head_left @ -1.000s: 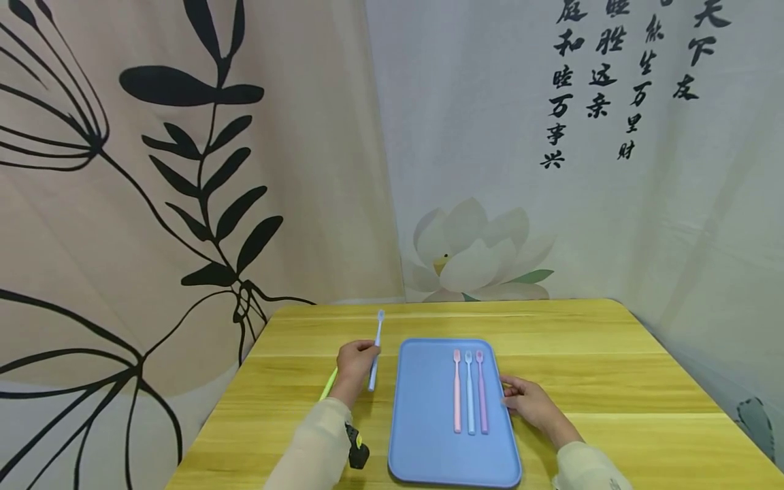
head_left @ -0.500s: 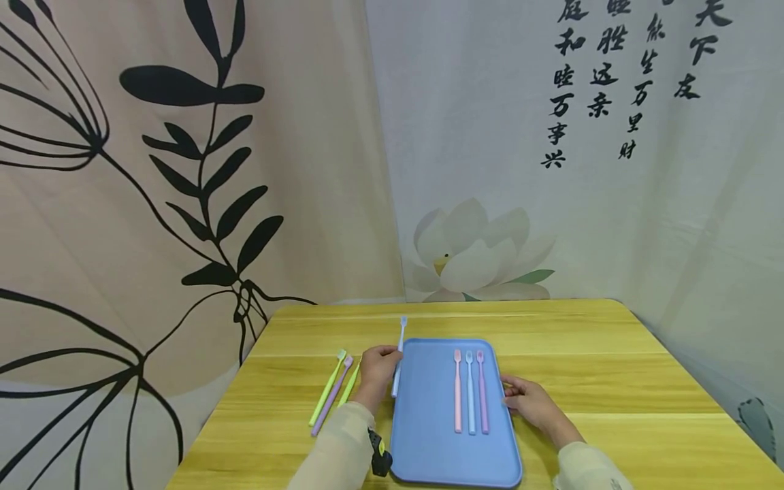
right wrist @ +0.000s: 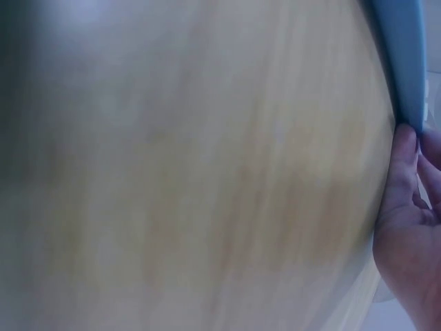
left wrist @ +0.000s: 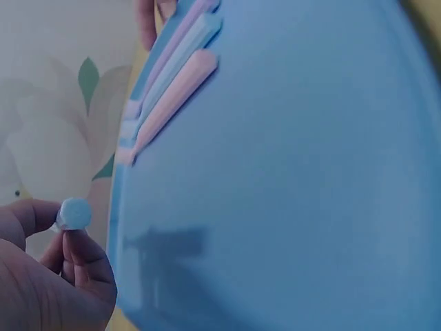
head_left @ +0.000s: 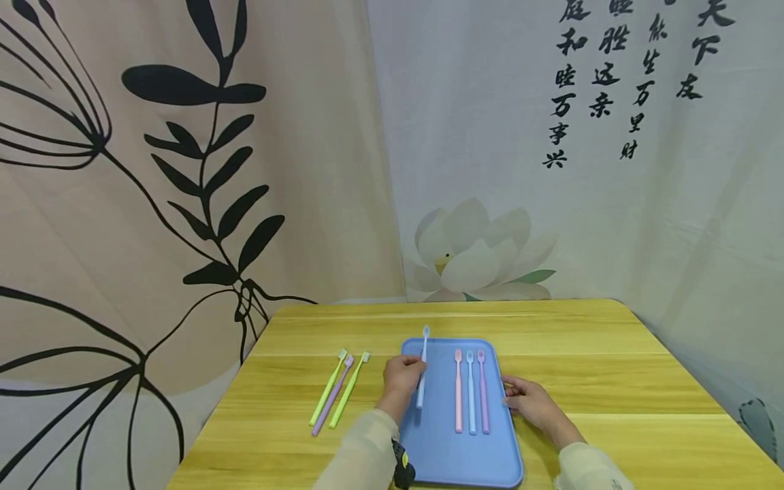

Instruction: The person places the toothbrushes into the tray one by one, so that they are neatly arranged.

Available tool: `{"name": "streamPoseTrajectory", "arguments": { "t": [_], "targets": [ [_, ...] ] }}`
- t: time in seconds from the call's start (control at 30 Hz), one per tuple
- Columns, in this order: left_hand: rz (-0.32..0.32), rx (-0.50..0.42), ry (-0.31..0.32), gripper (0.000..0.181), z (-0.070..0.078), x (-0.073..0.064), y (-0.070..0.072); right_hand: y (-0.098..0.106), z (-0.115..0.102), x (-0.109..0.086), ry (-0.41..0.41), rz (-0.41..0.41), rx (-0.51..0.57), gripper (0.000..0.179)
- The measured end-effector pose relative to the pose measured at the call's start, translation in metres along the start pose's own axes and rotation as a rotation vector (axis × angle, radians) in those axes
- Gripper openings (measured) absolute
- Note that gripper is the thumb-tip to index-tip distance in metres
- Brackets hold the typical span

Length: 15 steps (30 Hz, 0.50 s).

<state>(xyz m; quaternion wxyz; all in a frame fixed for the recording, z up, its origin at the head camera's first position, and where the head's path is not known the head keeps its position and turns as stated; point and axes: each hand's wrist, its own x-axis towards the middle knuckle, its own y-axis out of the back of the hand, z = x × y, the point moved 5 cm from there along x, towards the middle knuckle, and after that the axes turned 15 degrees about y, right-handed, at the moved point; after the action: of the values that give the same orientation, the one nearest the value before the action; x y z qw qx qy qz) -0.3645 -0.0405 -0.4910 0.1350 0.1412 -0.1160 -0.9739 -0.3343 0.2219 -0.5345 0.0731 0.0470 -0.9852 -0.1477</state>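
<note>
My left hand (head_left: 402,380) pinches a light blue toothbrush (head_left: 422,374) between thumb and fingers, bristle end away from me, over the left part of a blue tray (head_left: 453,463). In the left wrist view the butt of its handle (left wrist: 74,214) faces the camera, and a shadow falls on the tray. A pink toothbrush (head_left: 458,395), a blue toothbrush (head_left: 471,395) and a purple toothbrush (head_left: 484,395) lie side by side in the tray's right half. My right hand (head_left: 531,405) grips the tray's right rim, thumb and fingers at the edge (right wrist: 406,76).
Left of the tray, two green toothbrushes (head_left: 327,391) (head_left: 349,393) lie on the wooden table (head_left: 612,381) with a purple toothbrush (head_left: 333,398) between them. A printed curtain (head_left: 331,170) hangs behind the table.
My left hand has carried the light blue toothbrush rightward, from the bare table left of the tray to over the tray. The toothbrushes on the left have come into sight. My right hand stays put.
</note>
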Motion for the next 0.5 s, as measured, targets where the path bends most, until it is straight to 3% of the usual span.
{"name": "streamPoseTrajectory", "arguments": {
  "t": [0.5],
  "targets": [
    [0.026,0.033,0.039,0.009,-0.017,-0.012,-0.024,0.000,0.002,0.001,-0.006,0.009,-0.008,0.047]
  ]
}}
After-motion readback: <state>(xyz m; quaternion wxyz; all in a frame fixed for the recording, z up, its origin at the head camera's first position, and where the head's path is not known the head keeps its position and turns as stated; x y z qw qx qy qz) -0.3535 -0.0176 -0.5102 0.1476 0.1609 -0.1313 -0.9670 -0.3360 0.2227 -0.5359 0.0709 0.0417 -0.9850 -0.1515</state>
